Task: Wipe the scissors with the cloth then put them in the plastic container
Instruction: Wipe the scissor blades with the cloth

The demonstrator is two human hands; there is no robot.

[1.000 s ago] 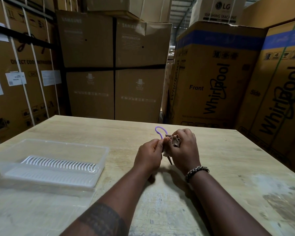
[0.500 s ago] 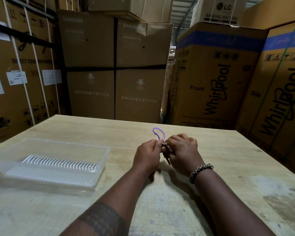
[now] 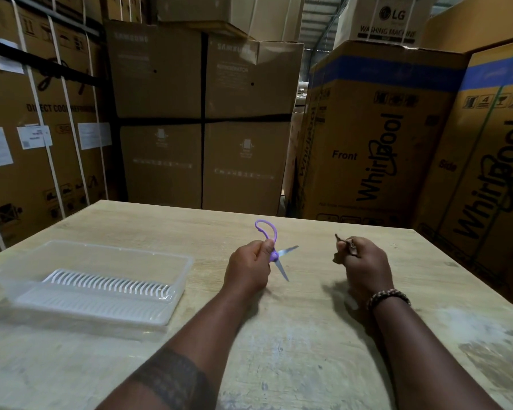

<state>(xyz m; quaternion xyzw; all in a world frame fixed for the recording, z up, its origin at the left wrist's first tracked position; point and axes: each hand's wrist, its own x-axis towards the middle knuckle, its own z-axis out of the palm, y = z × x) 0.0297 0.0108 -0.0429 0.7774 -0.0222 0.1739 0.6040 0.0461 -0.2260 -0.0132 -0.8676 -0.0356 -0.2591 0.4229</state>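
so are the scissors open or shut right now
Open. The scissors, held in the left hand, show two blades spread apart, one pointing right and one pointing down.

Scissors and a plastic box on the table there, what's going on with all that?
A person at a wooden table holds purple-handled scissors in the left hand, blades spread open and lifted off the surface. The right hand is closed around a small brownish cloth, held apart from the scissors. A clear plastic container with a ribbed white insert sits open on the table off to the left, and the scissors have not gone into it yet.
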